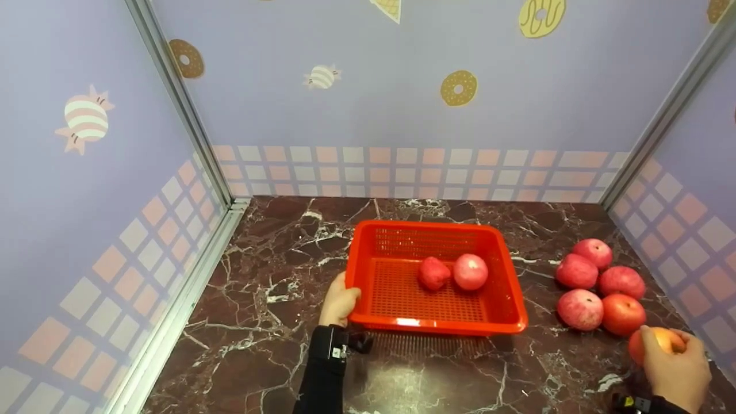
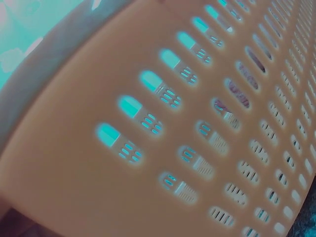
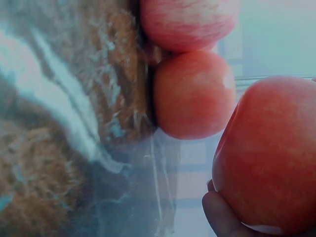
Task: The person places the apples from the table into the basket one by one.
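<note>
A red plastic basket [image 1: 425, 328] with slotted walls stands mid-table, holding a dark red fruit [image 1: 433, 273] and a pink apple [image 1: 470, 272]. My left hand [image 1: 338, 302] grips the basket's left rim, thumb over the edge. In the left wrist view the slotted basket wall [image 2: 74, 148] fills the picture. At the lower right, my right hand [image 1: 678, 368] holds an orange-red apple [image 1: 661, 343] between thumb and fingers. That apple [image 3: 271, 158] looms large in the right wrist view, with a fingertip [image 3: 222, 212] below it.
Several apples cluster right of the basket, among them a red-orange apple [image 1: 624, 314] closest to my right hand and a pink apple [image 1: 579, 309] beside it. The dark marbled table [image 1: 276, 345] is enclosed by patterned panels at left, back and right [image 1: 690, 195].
</note>
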### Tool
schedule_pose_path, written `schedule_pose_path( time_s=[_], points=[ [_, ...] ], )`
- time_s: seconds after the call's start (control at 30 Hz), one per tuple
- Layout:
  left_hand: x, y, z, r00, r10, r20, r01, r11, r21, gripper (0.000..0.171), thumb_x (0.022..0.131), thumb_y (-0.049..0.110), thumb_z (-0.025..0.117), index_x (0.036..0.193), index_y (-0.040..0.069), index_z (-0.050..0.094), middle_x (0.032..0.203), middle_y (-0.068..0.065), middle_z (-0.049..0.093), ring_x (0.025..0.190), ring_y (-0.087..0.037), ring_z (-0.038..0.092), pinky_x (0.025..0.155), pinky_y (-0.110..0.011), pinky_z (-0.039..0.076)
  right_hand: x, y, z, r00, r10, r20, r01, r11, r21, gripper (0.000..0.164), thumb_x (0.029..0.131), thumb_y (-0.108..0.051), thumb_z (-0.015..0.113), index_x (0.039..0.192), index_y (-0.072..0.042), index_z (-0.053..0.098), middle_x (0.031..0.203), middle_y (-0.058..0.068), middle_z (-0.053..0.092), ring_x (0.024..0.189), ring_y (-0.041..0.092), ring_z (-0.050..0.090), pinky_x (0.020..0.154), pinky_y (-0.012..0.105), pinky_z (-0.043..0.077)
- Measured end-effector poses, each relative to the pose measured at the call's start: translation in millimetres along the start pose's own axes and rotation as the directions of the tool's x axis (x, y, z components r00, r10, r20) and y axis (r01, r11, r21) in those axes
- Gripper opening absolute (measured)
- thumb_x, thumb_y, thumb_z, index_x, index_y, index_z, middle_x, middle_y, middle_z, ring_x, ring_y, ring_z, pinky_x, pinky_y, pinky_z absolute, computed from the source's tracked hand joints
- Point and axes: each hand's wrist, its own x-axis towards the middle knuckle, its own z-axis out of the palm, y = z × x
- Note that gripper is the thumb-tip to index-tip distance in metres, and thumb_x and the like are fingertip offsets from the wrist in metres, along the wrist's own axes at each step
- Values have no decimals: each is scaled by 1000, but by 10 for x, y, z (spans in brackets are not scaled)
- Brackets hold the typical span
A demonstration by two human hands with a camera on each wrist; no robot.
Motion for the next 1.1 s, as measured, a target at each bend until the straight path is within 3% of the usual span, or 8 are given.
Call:
schedule_pose_path(
  time_s=[0.23, 0.47, 0.63, 0.8, 1.1],
  points=[
    [7, -4, 0, 1000, -3, 2, 3, 1000, -4, 72, 78, -13, 45, 150, -8, 40, 139, -35, 54, 119, -52, 59, 95, -59, 55, 10, -103, -34, 1000, -13, -1, 13, 1000, 15, 82, 93, -56, 57, 155, -5, 38, 155, 27, 45, 137, 44, 45, 102, 51, 41],
    [7, -7, -4, 1000, -6, 15, 6, 1000, -7, 72, 78, -13, 45, 150, -8, 38, 139, -35, 54, 119, -51, 59, 95, -56, 55, -4, -154, -53, 998, -54, -16, 54, 998, 16, 79, 93, -54, 60, 153, -6, 42, 152, 26, 48, 135, 43, 47, 84, 36, 38],
    [12, -5, -6, 1000, 6, 18, -6, 1000, -7, 73, 77, -13, 44, 150, -8, 39, 139, -35, 54, 119, -50, 58, 95, -55, 54, -28, -207, -37, 996, -81, -33, 82, 996, 34, 77, 93, -51, 61, 152, -5, 43, 152, 27, 48, 135, 42, 46, 96, 41, 40],
    [10, -9, -7, 1000, 7, 15, -7, 1000, -5, 74, 77, -13, 44, 150, -8, 38, 139, -36, 53, 119, -51, 58, 95, -56, 54, -40, -294, -37, 993, -113, -47, 115, 992, 49, 74, 92, -49, 62, 151, -6, 45, 149, 26, 51, 133, 40, 48, 90, 30, 37],
    [16, -24, -3, 1000, 2, 0, -2, 1000, 2, 73, 77, -13, 45, 150, -8, 39, 139, -34, 54, 119, -51, 59, 94, -57, 55, -65, -459, -2, 990, -140, -22, 141, 987, 82, 73, 92, -50, 63, 149, -7, 46, 148, 25, 52, 130, 40, 49, 87, 29, 37]
  ],
)
